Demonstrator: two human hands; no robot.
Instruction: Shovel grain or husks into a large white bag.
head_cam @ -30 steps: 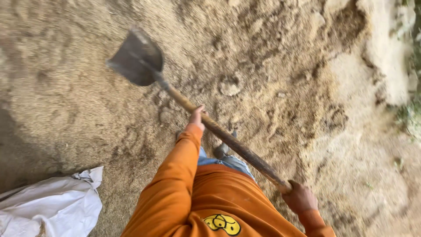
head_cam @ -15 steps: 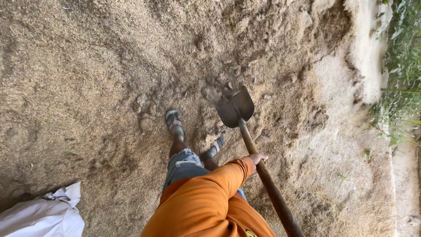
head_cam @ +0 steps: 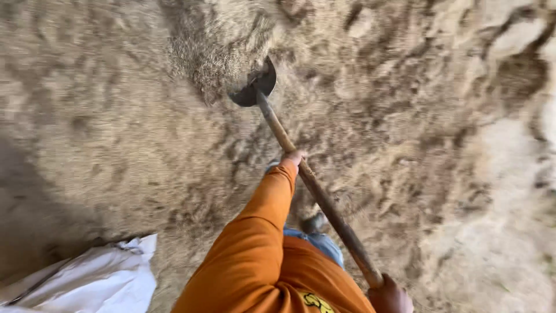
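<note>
Head view: left hand (head_cam: 293, 157) closed mid-handle on shovel (head_cam: 301, 174), right hand (head_cam: 389, 295) closed on handle end, blade (head_cam: 253, 90) sunk in grain (head_cam: 116, 127) ahead; risk of spill if blade tilts, given heaped load.

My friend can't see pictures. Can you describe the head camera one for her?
Seen from above, a person in an orange top grips a long wooden shovel with both hands, left hand midway, right hand at the end. Its blade is dug into sandy ground; a white sack lies nearby.

White sack (head_cam: 87, 284) lower left, on sandy ground (head_cam: 104, 145).
</note>
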